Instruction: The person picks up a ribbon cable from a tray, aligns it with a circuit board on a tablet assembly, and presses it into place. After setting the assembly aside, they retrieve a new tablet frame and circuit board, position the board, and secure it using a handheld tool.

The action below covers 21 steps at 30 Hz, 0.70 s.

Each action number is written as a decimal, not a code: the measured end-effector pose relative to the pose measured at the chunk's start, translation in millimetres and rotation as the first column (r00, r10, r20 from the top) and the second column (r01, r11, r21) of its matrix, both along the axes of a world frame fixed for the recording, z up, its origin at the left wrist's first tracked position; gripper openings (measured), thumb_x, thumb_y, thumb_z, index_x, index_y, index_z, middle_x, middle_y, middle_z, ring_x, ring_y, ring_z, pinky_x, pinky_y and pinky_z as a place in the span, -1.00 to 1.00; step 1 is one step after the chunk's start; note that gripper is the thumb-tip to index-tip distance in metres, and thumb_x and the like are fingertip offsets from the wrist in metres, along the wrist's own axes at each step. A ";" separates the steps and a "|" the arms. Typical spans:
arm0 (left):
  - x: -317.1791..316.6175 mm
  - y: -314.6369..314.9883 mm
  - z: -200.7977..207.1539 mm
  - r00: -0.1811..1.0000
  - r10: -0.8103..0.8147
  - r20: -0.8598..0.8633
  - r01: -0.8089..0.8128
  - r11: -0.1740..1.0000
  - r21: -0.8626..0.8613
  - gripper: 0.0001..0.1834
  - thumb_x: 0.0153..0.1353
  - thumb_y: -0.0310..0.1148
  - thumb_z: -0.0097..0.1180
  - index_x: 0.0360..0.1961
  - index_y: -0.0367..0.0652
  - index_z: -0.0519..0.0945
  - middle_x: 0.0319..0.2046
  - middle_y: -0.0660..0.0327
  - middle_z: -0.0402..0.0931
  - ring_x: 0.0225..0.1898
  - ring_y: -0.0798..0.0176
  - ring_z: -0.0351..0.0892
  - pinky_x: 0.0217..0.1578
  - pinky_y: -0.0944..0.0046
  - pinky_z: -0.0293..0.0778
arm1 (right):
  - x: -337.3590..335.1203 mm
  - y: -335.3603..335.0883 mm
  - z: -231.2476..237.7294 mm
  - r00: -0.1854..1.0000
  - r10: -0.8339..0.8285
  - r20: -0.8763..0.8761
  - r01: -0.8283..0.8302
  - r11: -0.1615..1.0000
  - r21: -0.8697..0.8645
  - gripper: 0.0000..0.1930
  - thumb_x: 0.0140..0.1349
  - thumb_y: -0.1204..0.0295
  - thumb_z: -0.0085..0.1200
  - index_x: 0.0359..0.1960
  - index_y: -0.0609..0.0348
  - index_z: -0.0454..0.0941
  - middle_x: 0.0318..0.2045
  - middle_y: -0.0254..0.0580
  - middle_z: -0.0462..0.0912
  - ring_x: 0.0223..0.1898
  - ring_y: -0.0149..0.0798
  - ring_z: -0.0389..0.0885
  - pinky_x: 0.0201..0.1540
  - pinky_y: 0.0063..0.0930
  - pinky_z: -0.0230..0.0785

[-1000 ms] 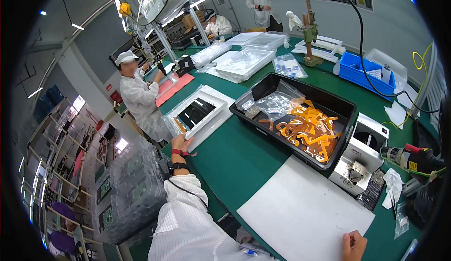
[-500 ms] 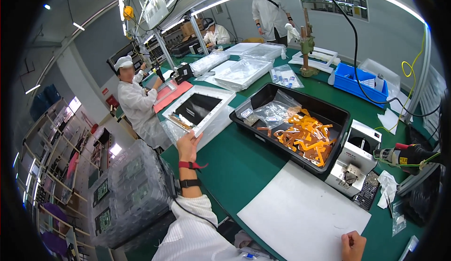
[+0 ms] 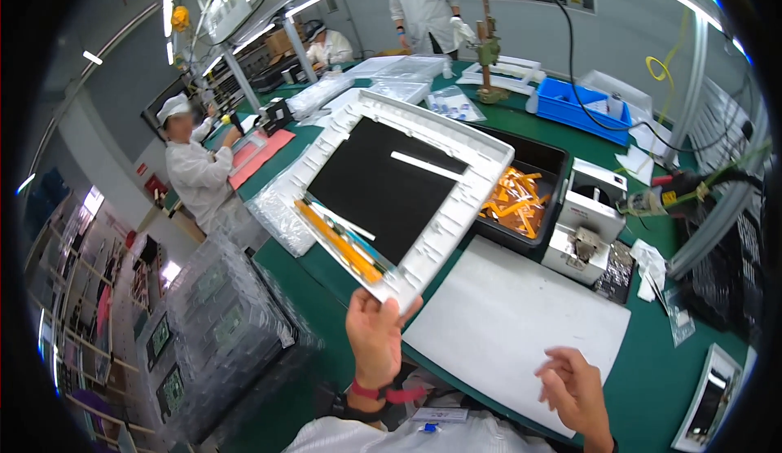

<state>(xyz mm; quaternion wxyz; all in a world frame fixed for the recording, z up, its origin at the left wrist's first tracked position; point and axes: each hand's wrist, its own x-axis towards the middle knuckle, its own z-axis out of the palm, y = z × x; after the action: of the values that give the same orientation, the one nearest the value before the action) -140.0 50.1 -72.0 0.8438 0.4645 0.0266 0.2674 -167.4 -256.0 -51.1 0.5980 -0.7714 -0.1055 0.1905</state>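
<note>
My left hand (image 3: 376,339) is closed on the near corner of a white plastic display frame (image 3: 450,229), holding it tilted above the bench. Inside the frame is a black panel (image 3: 371,184) with a white strip across it. An orange flat cable (image 3: 342,245) and a thin bluish-green strip run along the panel's near left side. To the right, my right hand (image 3: 574,392) hangs over the edge of a white sheet (image 3: 525,314), holding nothing, with its fingers loosely bent and apart.
A black tray (image 3: 529,143) of orange flat cables is partly hidden behind the frame. Beside it stand a small white machine (image 3: 588,208) and a blue bin (image 3: 578,111). Stacked clear trays (image 3: 236,323) with circuit boards are at left. A person in white (image 3: 199,168) works beyond them.
My left hand has brought the frame nearer and to the right, over part of the black tray. My right hand has risen from the sheet and its fingers have opened.
</note>
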 end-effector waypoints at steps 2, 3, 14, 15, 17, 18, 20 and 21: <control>-21.6 -11.9 -8.3 0.998 -0.055 -0.022 0.055 0.998 0.005 -0.50 0.35 -0.45 0.18 0.21 -0.37 0.26 0.12 -0.01 0.48 0.09 0.07 0.61 0.10 -0.03 0.64 | 6.0 22.9 -1.8 1.000 0.014 -0.021 -0.009 0.978 0.206 -0.47 0.43 0.46 0.04 0.31 0.43 0.13 0.00 0.12 0.60 -0.27 -0.35 0.68 -0.45 -0.56 0.49; -29.8 -19.4 -11.4 0.995 -0.095 -0.035 0.095 0.995 0.001 -0.48 0.35 -0.45 0.17 0.22 -0.38 0.25 0.13 -0.02 0.47 0.10 0.06 0.60 0.10 -0.05 0.64 | 7.0 32.5 -2.8 1.000 -0.012 -0.026 0.017 0.978 0.207 -0.47 0.43 0.46 0.04 0.31 0.43 0.13 0.00 0.12 0.60 -0.27 -0.35 0.68 -0.45 -0.56 0.49; -99.4 -44.1 -46.1 0.948 -0.288 -0.135 0.294 0.955 0.025 -0.35 0.27 -0.49 0.29 0.25 -0.40 0.18 0.12 -0.11 0.44 0.19 0.13 0.52 0.25 0.15 0.43 | -0.7 86.7 -10.0 0.984 -0.133 -0.122 0.179 0.811 0.558 -0.65 0.51 0.36 -0.07 0.12 0.36 0.17 -0.16 0.03 0.60 -0.37 -0.28 0.70 -0.39 -0.43 0.66; -100.8 -44.2 -46.0 0.944 -0.304 -0.126 0.311 0.950 0.040 -0.33 0.25 -0.48 0.31 0.25 -0.39 0.18 0.13 -0.11 0.44 0.19 0.12 0.52 0.26 0.14 0.42 | -2.1 85.1 -12.7 0.988 -0.139 -0.073 0.156 0.807 0.569 -0.65 0.52 0.36 -0.08 0.13 0.36 0.17 -0.17 0.03 0.60 -0.37 -0.28 0.70 -0.40 -0.42 0.65; -101.4 -41.7 -45.3 0.937 -0.326 -0.121 0.334 0.941 0.053 -0.31 0.24 -0.48 0.33 0.25 -0.38 0.18 0.14 -0.11 0.44 0.19 0.12 0.52 0.26 0.14 0.42 | -5.3 78.4 -16.1 0.988 -0.152 -0.027 0.140 0.804 0.578 -0.65 0.52 0.37 -0.09 0.13 0.37 0.17 -0.17 0.03 0.60 -0.38 -0.27 0.69 -0.40 -0.42 0.65; -99.9 -37.9 -45.3 0.924 -0.377 -0.066 0.382 0.920 0.088 -0.27 0.20 -0.48 0.38 0.26 -0.37 0.19 0.15 -0.10 0.44 0.19 0.12 0.52 0.27 0.12 0.43 | -6.0 72.0 -17.6 0.993 -0.121 0.005 0.093 0.796 0.598 -0.65 0.52 0.37 -0.09 0.14 0.37 0.17 -0.17 0.04 0.60 -0.38 -0.27 0.69 -0.40 -0.42 0.63; -86.8 -23.1 -47.8 0.888 -0.457 0.056 0.436 0.874 0.214 -0.22 0.21 -0.28 0.41 0.29 -0.34 0.20 0.18 -0.04 0.44 0.17 0.09 0.55 0.28 0.03 0.44 | -8.5 52.0 -20.3 0.997 -0.075 0.020 0.046 0.777 0.627 -0.63 0.50 0.37 -0.09 0.17 0.37 0.18 -0.14 0.05 0.60 -0.39 -0.26 0.67 -0.42 -0.42 0.58; -76.3 -7.9 -56.7 0.893 -0.448 0.024 0.446 0.892 0.067 -0.19 0.27 -0.08 0.29 0.32 -0.34 0.19 0.20 -0.04 0.44 0.19 0.04 0.52 0.28 -0.02 0.43 | -11.2 37.4 -22.8 0.998 -0.055 -0.006 0.046 0.770 0.636 -0.62 0.50 0.37 -0.08 0.18 0.37 0.18 -0.13 0.05 0.61 -0.39 -0.26 0.67 -0.43 -0.44 0.57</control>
<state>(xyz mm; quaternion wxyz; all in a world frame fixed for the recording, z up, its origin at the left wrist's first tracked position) -216.3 42.2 -128.7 0.8688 0.4778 -0.1054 0.0759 -178.6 -218.6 -73.8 0.8276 -0.5277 -0.1469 0.1223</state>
